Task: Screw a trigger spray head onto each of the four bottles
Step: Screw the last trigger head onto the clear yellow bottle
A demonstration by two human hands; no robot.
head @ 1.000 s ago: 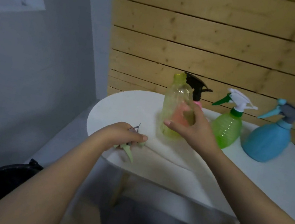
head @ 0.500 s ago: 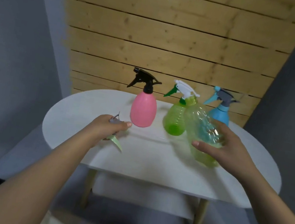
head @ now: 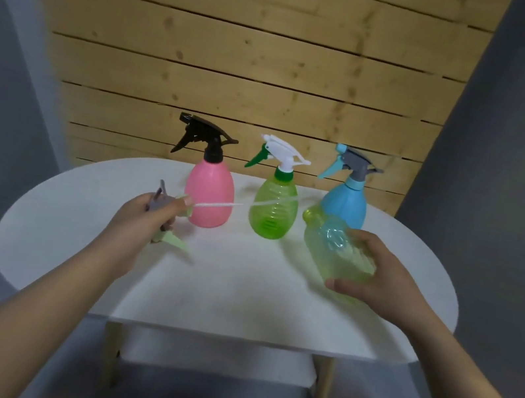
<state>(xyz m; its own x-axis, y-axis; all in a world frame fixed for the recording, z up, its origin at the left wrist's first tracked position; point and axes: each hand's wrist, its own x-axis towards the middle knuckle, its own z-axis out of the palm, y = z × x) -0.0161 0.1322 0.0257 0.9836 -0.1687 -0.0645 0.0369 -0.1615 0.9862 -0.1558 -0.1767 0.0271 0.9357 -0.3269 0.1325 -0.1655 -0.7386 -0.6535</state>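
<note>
My left hand [head: 143, 220] grips a grey and pale green trigger spray head [head: 168, 214]; its thin clear dip tube [head: 218, 205] points right, across the pink bottle. My right hand [head: 382, 281] holds a clear yellow-green bottle [head: 332, 248] with no head, tilted so its open neck points up and left. Three bottles stand at the back with heads on: a pink bottle [head: 210, 190] with a black head, a green bottle [head: 273, 207] with a white and green head, and a blue bottle [head: 346, 200] with a grey and light blue head.
Everything rests on or hovers over a white oval table [head: 221, 289] with wooden legs [head: 111, 354]. A wooden plank wall [head: 243, 56] stands behind it, with grey walls on both sides. The tilted bottle sits close in front of the blue bottle.
The view has swung so the table is centred. My right hand has carried the yellow-green bottle from the left, in front of the pink bottle, to the right side. My left hand has lifted the spray head.
</note>
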